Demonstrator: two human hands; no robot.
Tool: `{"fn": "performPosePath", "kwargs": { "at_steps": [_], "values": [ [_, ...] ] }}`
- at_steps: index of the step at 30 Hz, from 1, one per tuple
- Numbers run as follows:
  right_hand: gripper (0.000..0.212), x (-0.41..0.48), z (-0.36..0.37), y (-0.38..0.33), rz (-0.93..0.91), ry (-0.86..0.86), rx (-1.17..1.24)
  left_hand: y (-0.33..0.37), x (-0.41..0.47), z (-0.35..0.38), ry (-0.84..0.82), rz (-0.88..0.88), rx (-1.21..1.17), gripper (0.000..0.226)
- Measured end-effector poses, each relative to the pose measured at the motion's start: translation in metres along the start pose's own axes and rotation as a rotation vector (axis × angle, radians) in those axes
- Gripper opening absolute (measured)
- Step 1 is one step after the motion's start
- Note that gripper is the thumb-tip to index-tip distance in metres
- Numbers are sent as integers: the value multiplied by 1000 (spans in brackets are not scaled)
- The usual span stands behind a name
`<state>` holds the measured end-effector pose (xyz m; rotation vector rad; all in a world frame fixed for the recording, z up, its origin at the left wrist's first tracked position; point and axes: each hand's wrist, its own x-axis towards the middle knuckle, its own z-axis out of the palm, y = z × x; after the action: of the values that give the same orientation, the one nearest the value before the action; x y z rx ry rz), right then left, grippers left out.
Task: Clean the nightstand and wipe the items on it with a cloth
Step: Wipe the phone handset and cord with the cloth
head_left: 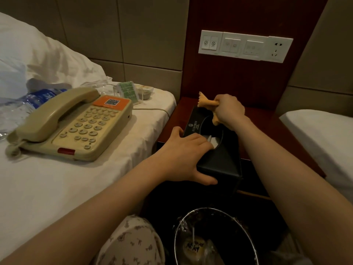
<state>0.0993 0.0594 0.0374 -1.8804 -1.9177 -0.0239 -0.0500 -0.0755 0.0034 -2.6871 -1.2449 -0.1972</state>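
Telephone on the bed at left, bottle behind it — tissue box on the bench to the right, bin below in front.

Tissue box, centre: black, small pale logo print on the lid. Cloth at 12 of it: yellowish tan. Bench: dark red-brown wood. Phone at 9 o'clock: beige, orange sticker with a black-and-white QR square, red patch on the front edge. Bed sheet: white. Bottle at 10: clear, blue label. Card at 11: green. Switch panel at 1: white. Wall pads: taupe. Bin at 6: silver rim, dark inside. Trousers at 7: cream, small dark print.
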Motion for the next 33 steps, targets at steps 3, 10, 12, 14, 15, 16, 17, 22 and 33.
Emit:
{"fn": "performPosePath", "kwargs": {
  "at_steps": [3,10,12,14,15,16,17,22,33],
  "values": [
    [21,-9,-9,20,63,-14,33,-1,2,-3,-26,-19,-24,76],
    [8,-49,-14,45,-56,11,70,-1,0,-3,-54,-50,-59,79],
    [9,-59,-16,46,-100,9,81,0,0,-3,-65,-74,-69,80],
    [13,-67,-19,43,-157,-9,18,1,-1,-2,-41,-95,-66,83],
    [15,-71,-21,40,-180,-15,-13,2,-2,-2,-13,-116,-73,86],
    [18,-74,-22,37,-194,-20,-30,1,-3,-1,24,-149,-98,91],
    [21,-78,-23,34,-200,-24,-32,1,-4,0,66,-189,-144,98],
    [29,-101,-26,31,-181,-22,61,9,-13,10,312,-355,-512,128],
    [19,-167,-32,32,-304,18,127,35,-21,23,556,-432,-762,130]
  ]
}}
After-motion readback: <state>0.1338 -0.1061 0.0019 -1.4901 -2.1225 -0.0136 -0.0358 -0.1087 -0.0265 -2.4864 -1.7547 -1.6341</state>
